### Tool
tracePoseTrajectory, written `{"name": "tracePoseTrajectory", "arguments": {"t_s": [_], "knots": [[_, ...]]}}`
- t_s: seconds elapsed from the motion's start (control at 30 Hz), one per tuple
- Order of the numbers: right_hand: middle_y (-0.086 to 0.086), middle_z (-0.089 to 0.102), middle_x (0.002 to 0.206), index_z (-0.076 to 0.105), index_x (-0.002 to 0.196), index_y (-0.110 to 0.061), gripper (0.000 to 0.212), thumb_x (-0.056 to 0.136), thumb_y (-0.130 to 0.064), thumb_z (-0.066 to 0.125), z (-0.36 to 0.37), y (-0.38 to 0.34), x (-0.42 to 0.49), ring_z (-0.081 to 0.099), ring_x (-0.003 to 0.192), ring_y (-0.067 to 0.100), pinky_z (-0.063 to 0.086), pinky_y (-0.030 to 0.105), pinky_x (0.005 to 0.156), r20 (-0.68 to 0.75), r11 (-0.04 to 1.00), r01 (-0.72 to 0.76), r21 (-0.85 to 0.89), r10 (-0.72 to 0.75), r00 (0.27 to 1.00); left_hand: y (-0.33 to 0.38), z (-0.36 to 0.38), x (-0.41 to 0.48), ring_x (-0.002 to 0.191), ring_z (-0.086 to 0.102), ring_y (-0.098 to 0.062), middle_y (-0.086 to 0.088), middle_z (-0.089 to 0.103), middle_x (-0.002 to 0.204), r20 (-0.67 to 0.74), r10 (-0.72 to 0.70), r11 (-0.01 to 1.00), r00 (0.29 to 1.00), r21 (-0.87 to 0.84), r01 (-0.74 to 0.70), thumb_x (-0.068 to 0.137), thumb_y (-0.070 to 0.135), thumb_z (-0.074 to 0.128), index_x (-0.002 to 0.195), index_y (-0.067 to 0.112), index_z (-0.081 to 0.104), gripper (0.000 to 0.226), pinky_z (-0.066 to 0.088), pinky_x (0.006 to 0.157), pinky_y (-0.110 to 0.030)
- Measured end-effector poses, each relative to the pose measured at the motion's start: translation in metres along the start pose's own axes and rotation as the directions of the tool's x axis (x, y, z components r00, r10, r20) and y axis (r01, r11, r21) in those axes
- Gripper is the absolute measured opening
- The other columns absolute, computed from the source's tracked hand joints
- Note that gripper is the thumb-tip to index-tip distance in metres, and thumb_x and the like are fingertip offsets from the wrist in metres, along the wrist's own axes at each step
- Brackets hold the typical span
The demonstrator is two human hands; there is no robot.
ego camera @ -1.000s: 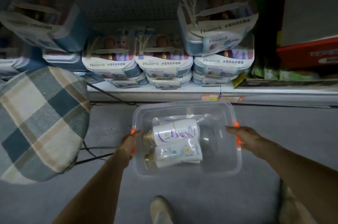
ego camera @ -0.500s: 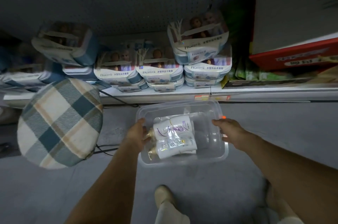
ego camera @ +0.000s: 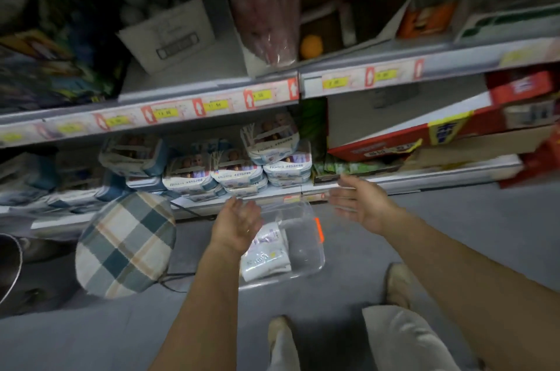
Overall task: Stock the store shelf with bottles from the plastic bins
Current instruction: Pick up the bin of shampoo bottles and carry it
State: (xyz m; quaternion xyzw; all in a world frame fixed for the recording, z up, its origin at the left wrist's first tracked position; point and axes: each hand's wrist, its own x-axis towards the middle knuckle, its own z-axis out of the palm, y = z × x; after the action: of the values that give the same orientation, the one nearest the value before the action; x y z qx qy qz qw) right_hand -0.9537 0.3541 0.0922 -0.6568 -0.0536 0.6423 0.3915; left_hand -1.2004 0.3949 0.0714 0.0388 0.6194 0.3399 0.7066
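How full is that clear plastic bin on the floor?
Mostly empty, but not bare: the clear bin holds a couple of white bottles, with the rest of its floor showing.

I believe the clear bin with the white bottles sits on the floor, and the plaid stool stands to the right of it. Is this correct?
Not quite. The head view shows the plaid stool to the left of the clear bin, not to the right. The bin with the white bottles does sit on the floor.
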Motion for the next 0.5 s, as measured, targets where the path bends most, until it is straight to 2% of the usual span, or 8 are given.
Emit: {"name": "tracePoseTrajectory", "arguments": {"t_s": [0.03,0.1,0.17,0.23,0.3,0.33,0.43,0.5], "knots": [[0.014,0.064,0.123,0.054,0.127,-0.009,0.034,0.102,-0.032,0.050,-0.009,-0.012,-0.015,0.064,0.100,0.027,0.052,0.036,0.077,-0.013,0.999,0.028,0.041,-0.028,1.000,0.004,0.013,-0.017,0.123,0.057,-0.028,-0.011,0.056,0.141,0.017,0.000,1.000,1.000,-0.008,0.000,0.106,0.035,0.043,0.143,0.013,0.047,0.043,0.043,0.106,-0.041],[0.013,0.063,0.123,0.052,0.130,-0.009,0.037,0.102,-0.032,0.050,-0.028,-0.033,-0.044,0.063,0.105,0.028,0.052,0.035,0.071,-0.024,0.989,0.083,0.121,-0.081,0.996,0.013,0.039,-0.047,0.116,0.059,-0.026,-0.009,0.061,0.132,0.053,0.010,1.000,0.999,0.004,-0.010,0.105,0.036,0.046,0.137,0.014,0.051,0.039,0.046,0.102,-0.041],[0.010,0.065,0.117,0.050,0.135,-0.008,0.042,0.102,-0.033,0.050,-0.047,-0.050,-0.070,0.064,0.103,0.027,0.053,0.037,0.077,-0.025,0.974,0.142,0.176,-0.140,0.990,0.021,0.068,-0.072,0.111,0.060,-0.025,-0.007,0.062,0.127,0.105,0.031,0.999,0.994,0.039,-0.035,0.104,0.036,0.046,0.133,0.014,0.053,0.037,0.046,0.096,-0.040],[0.008,0.067,0.108,0.052,0.132,-0.008,0.040,0.101,-0.033,0.050,-0.067,-0.066,-0.095,0.065,0.095,0.023,0.051,0.039,0.085,-0.036,0.948,0.197,0.251,-0.194,0.980,0.023,0.097,-0.097,0.107,0.061,-0.025,-0.009,0.062,0.126,0.167,0.037,0.997,0.985,0.067,-0.048,0.105,0.035,0.045,0.116,0.014,0.058,0.028,0.046,0.093,-0.040],[0.008,0.067,0.107,0.052,0.128,-0.009,0.036,0.102,-0.033,0.049,-0.093,-0.079,-0.120,0.065,0.095,0.023,0.050,0.042,0.092,-0.070,0.910,0.256,0.325,-0.247,0.966,0.020,0.132,-0.124,0.100,0.062,-0.024,-0.010,0.062,0.122,0.243,0.018,0.993,0.970,0.111,-0.046,0.105,0.034,0.045,0.101,0.014,0.058,0.025,0.047,0.093,-0.042],[0.009,0.067,0.110,0.052,0.127,-0.009,0.035,0.102,-0.033,0.050,-0.104,-0.084,-0.129,0.065,0.097,0.023,0.050,0.042,0.093,-0.086,0.893,0.282,0.351,-0.269,0.959,0.018,0.149,-0.130,0.099,0.062,-0.024,-0.011,0.062,0.122,0.267,0.012,0.993,0.964,0.114,-0.044,0.105,0.034,0.046,0.103,0.013,0.058,0.025,0.047,0.094,-0.042],[0.014,0.067,0.120,0.056,0.119,-0.012,0.029,0.100,-0.034,0.054,-0.140,-0.099,-0.147,0.067,0.102,0.025,0.053,0.043,0.092,-0.142,0.842,0.345,0.415,-0.315,0.939,0.008,0.197,-0.146,0.113,0.058,-0.026,-0.010,0.064,0.120,0.337,-0.011,0.988,0.941,0.151,-0.042,0.105,0.033,0.047,0.123,0.010,0.056,0.031,0.045,0.101,-0.043],[0.012,0.068,0.118,0.057,0.120,-0.012,0.031,0.099,-0.034,0.054,-0.172,-0.107,-0.156,0.067,0.104,0.026,0.053,0.042,0.091,-0.205,0.795,0.390,0.465,-0.331,0.921,-0.005,0.235,-0.154,0.113,0.059,-0.027,-0.010,0.066,0.114,0.375,-0.035,0.980,0.926,0.195,-0.042,0.104,0.033,0.048,0.120,0.011,0.059,0.029,0.045,0.102,-0.042]]}}
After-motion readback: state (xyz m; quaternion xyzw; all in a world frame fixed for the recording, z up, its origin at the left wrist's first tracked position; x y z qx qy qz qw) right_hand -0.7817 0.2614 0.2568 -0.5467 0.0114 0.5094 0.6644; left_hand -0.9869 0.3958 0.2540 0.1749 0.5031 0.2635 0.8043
